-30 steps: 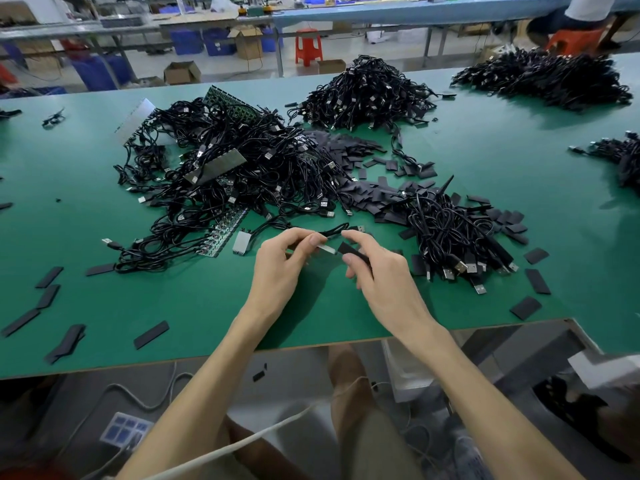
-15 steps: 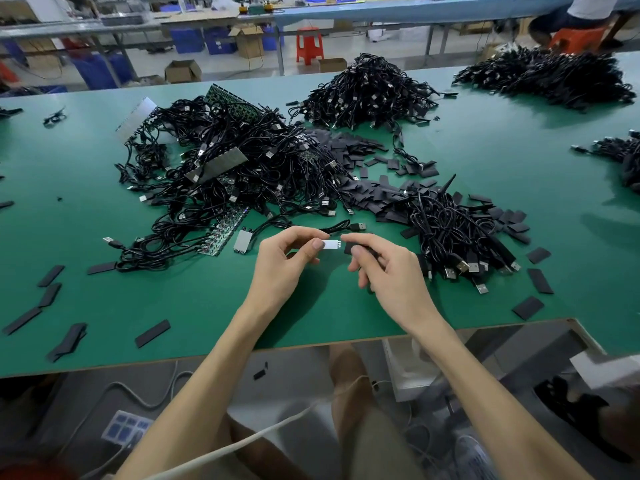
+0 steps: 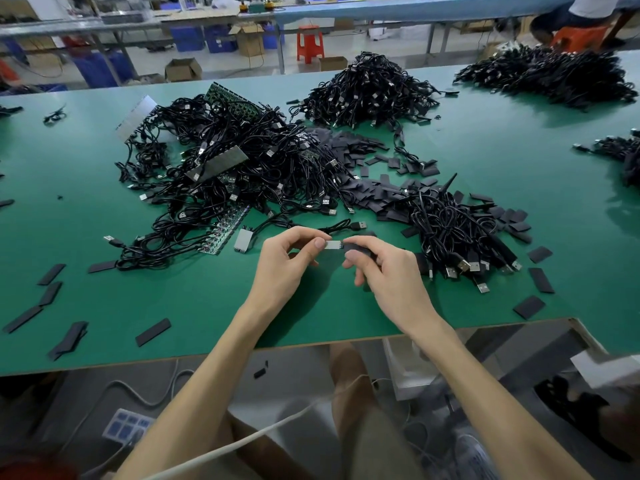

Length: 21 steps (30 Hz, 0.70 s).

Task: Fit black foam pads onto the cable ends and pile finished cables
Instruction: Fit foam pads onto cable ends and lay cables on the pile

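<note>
Five heaps of black cables lay on the green tabletop (image 3: 173,306): a wide tangle (image 3: 242,174) at centre-left, a tall heap (image 3: 370,91) behind it, a long heap (image 3: 554,74) far right, a part-seen heap (image 3: 623,161) at the right edge, and a smaller heap (image 3: 457,233) just beside the right hand (image 3: 391,275). The left hand (image 3: 287,265) pinched one small pale flat cable end (image 3: 333,244) in its grip above the tabletop's near part. The right hand's grip was curled round one black foam pad (image 3: 362,247), which touched that end's tip. Three loose pads (image 3: 542,280) lay apart at the right
</note>
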Tool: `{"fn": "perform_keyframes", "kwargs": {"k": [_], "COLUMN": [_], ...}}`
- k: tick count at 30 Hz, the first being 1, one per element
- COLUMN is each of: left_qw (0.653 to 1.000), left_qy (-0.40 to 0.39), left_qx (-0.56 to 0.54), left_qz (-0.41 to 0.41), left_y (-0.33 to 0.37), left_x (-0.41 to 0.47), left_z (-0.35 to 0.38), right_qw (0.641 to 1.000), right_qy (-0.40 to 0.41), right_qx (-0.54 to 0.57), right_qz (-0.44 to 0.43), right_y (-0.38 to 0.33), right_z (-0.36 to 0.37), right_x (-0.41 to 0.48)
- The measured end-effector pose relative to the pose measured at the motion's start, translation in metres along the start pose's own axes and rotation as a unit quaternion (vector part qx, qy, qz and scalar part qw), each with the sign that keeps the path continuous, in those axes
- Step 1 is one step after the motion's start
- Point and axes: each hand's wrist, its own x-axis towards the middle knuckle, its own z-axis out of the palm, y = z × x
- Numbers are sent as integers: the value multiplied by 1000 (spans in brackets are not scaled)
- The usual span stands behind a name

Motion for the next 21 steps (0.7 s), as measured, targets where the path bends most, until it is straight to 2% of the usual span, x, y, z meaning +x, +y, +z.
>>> {"fn": "perform_keyframes", "kwargs": {"k": [13, 21], "left_qw": [1000, 1000], "left_qy": [-12, -3], "left_qx": [-2, 8], "left_qz": [-3, -7], "left_y": [0, 2], "left_x": [-1, -2], "left_z": [1, 0], "right_qw": [999, 998], "right_qy": [34, 14], "right_qx": [-6, -50], "right_qz": [-17, -29], "right_y": [-3, -7], "right_z": [0, 0], "right_x": [-1, -2]}}
